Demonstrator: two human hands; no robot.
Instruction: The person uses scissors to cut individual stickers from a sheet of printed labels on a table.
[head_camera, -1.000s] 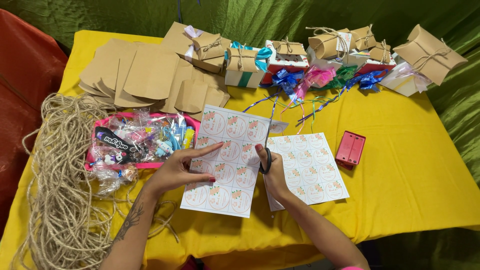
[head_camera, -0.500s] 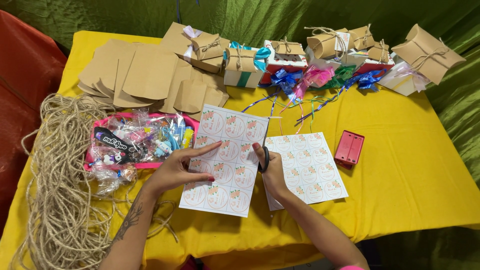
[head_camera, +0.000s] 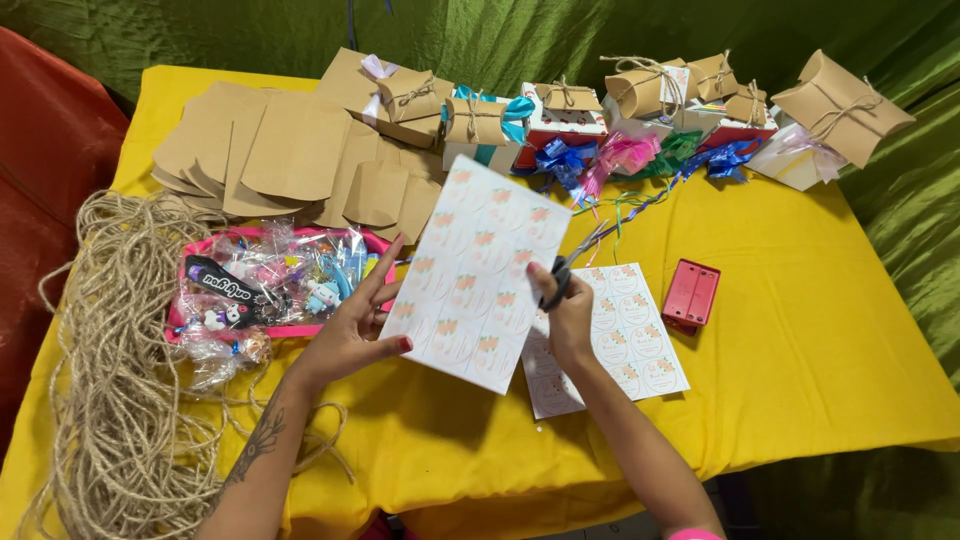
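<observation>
A yellow cloth (head_camera: 800, 330) is covering the table, with green fabric (head_camera: 500, 40) hanging behind it and a red cushion (head_camera: 40, 190) sitting at the left. The left hand (head_camera: 350, 335) is pinching the left edge of a sticker sheet (head_camera: 480, 275), thumb under and fingers spread on top, and is lifting it tilted off the table near its front middle. The right hand (head_camera: 568, 315) is closing around a pair of scissors (head_camera: 565, 272), whose blades are meeting the sheet's right edge. A second sticker sheet (head_camera: 625, 340) is lying flat under that hand. Just left of the left hand, a pink tray (head_camera: 285, 330) is holding small wrapped trinkets in clear bags, some spilling over its near rim. A heap of jute twine (head_camera: 110, 380) is sprawling over the left side and trailing past the front edge. Flat brown card blanks (head_camera: 270, 150) are fanning out behind the tray. Along the back edge, folded brown pillow boxes (head_camera: 840, 105) tied with twine are crowding together with curled ribbons (head_camera: 620, 155) in blue, pink and green. A small red case (head_camera: 690, 295) is resting just right of the flat sheet, and bare cloth is stretching beyond it to the right edge.
</observation>
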